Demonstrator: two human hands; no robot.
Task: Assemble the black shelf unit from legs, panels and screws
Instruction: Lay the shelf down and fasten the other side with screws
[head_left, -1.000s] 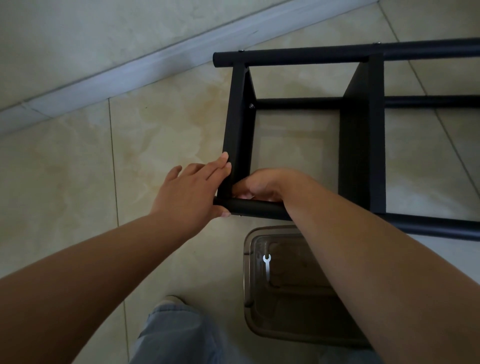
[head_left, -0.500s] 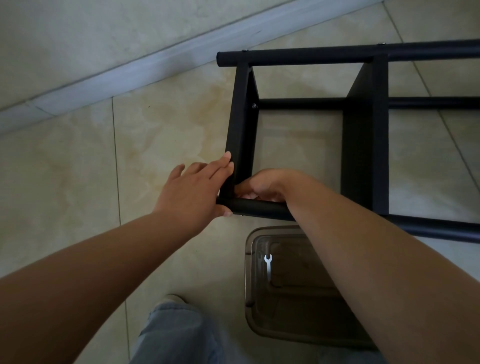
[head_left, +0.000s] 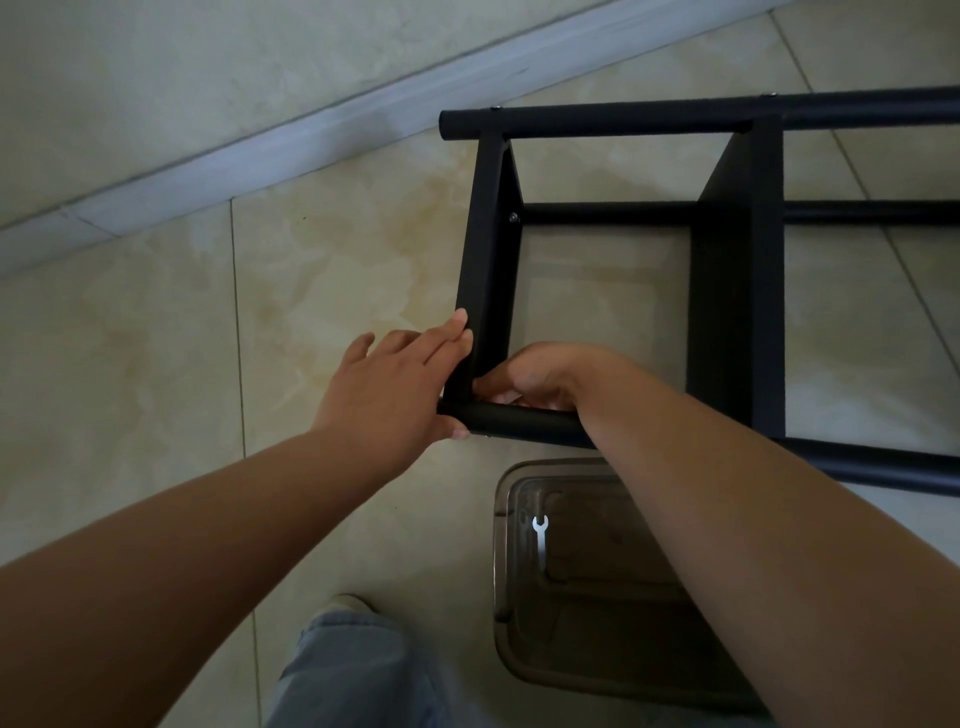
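**Both hands at the near corner of the black shelf unit**

The black shelf unit (head_left: 727, 270) lies on its side on the beige tiled floor (head_left: 322, 260), with its round legs running left to right and its flat panels standing between them. The near leg (head_left: 524, 423) crosses the middle of the view; the far leg (head_left: 623, 117) lies close to the pale skirting board (head_left: 260, 150). A third leg (head_left: 608, 214) shows lower down, between the two panels. The end panel (head_left: 485, 270) joins the near leg at the corner where both hands work; a second panel (head_left: 737, 291) stands further right. A small screw head (head_left: 513, 217) shows on the inner face of the end panel.

The left hand (head_left: 395, 389) rests against the outer side of that corner, its fingers (head_left: 452, 335) straight and laid flat along the end panel's edge, with the thumb under the end of the near leg. The right hand (head_left: 535, 376) reaches over the near leg into the inside of the corner. Its fingers are curled and its fingertips meet close to the joint, but what the grip has hold of, if anything, is too hidden to tell.

Just beside the near leg, closer to the person, a clear plastic box (head_left: 506, 571) sits on the floor, with a small silver spanner (head_left: 541, 535) inside it. A knee in light blue jeans (head_left: 358, 675) shows at the bottom edge.
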